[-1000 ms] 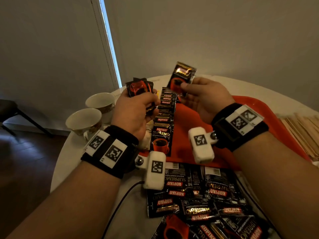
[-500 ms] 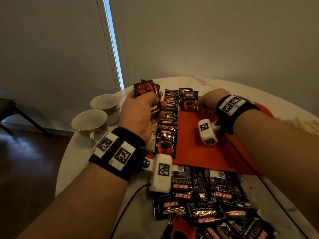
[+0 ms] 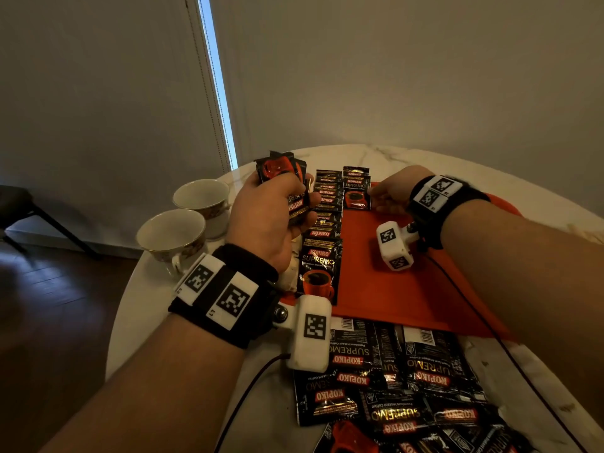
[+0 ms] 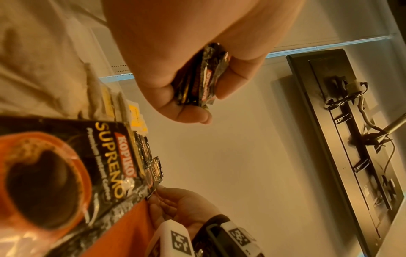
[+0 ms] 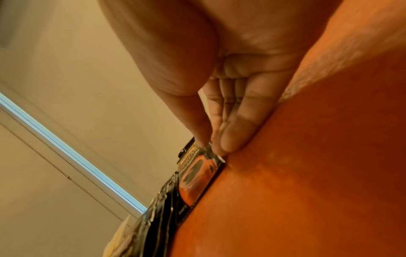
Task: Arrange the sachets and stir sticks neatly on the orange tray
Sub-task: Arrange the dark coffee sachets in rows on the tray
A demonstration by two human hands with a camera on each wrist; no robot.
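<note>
An orange tray (image 3: 395, 289) lies on the round marble table. A column of overlapping black Kopiko sachets (image 3: 322, 253) runs along its left edge. At the tray's far end, right of that column, lies another sachet (image 3: 356, 194). My right hand (image 3: 374, 196) pinches this sachet's (image 5: 195, 173) right corner between thumb and fingers, low on the tray. My left hand (image 3: 294, 197) hovers over the tray's left edge and grips a bundle of sachets (image 3: 281, 168), whose ends (image 4: 197, 83) stick out of the fist. No stir sticks are plainly in view.
A loose pile of sachets (image 3: 392, 387) covers the table in front of the tray. Two teacups (image 3: 170, 237) (image 3: 201, 197) stand left of the tray near the table edge. A thin cable (image 3: 490, 325) trails from my right wrist across the tray.
My right hand carried a sachet from up in the air down to the far end of the tray beside the column. My left hand kept its bundle.
</note>
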